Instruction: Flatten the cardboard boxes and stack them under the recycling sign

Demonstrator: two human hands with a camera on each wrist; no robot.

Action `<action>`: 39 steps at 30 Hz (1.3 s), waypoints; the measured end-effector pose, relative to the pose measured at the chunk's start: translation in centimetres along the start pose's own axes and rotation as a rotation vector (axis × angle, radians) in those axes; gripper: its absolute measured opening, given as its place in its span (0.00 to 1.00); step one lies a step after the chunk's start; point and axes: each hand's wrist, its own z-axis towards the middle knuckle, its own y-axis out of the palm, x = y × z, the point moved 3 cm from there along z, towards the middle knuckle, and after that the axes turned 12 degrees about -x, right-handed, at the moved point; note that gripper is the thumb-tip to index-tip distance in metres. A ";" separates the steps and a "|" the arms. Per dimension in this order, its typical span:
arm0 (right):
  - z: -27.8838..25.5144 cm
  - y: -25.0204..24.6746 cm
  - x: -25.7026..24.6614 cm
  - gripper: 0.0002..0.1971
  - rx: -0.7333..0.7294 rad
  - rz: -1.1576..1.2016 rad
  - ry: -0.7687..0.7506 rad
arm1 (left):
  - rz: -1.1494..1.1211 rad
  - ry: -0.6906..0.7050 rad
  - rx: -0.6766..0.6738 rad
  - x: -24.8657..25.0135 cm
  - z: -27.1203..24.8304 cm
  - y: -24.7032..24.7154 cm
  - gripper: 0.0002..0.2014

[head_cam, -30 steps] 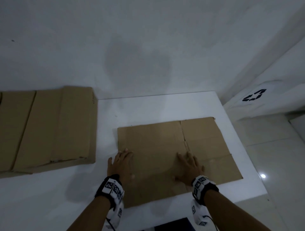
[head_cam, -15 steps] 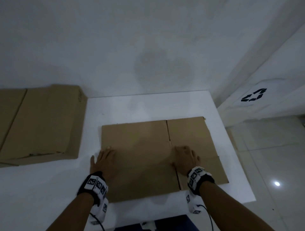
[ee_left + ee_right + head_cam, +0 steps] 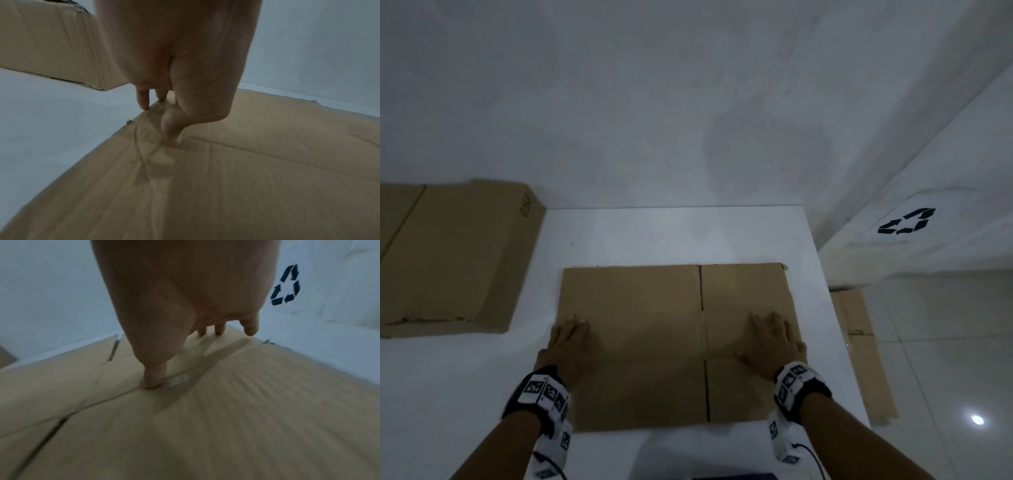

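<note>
Cardboard boxes number three: one flattened box (image 3: 654, 329) centre-desk (image 3: 671, 236) under both flat, pressing hands, left hand (image 3: 565, 346) at 9 o'clock, right hand (image 3: 774, 342) at 3; an unflattened box (image 3: 448, 257) at 10; another flattened piece (image 3: 863, 356) on the floor below the recycling sign (image 3: 907, 222).

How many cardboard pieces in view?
3: flattened box under both hands on the table, unflattened box at table's left, flat piece on the floor right of the table. More may be hidden.

both arms reach forward, left hand (image 3: 566, 346) and right hand (image 3: 774, 342) palms down, fingers straight and pressing flat, thumbs turned inward, banded wrists low.
</note>
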 end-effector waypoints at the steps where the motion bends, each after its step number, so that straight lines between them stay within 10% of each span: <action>1: 0.2 -0.4 1.1 0.49 -0.007 0.005 0.015 | 0.000 0.002 -0.001 0.0 0.0 0.0 0.36; 12: 1.0 -2.1 2.5 0.51 -0.090 -0.026 -0.007 | 0.029 0.003 -0.022 -0.7 0.2 -0.5 0.40; 18: -1.6 -2.3 0.7 0.32 -0.089 0.114 -0.012 | 0.118 -0.007 0.031 1.5 -0.4 -3.7 0.41; 24: -6.0 3.8 -3.2 0.23 -0.021 0.481 0.179 | 0.124 0.089 0.011 -1.3 10.1 -6.2 0.40; 28: -7.3 8.5 -6.0 0.20 -0.042 0.503 0.297 | 0.116 0.144 0.057 3.5 6.1 -10.9 0.33; 39: -9.3 15.2 -14.4 0.45 -0.089 1.117 0.568 | 0.225 0.204 0.038 2.9 5.8 -11.2 0.34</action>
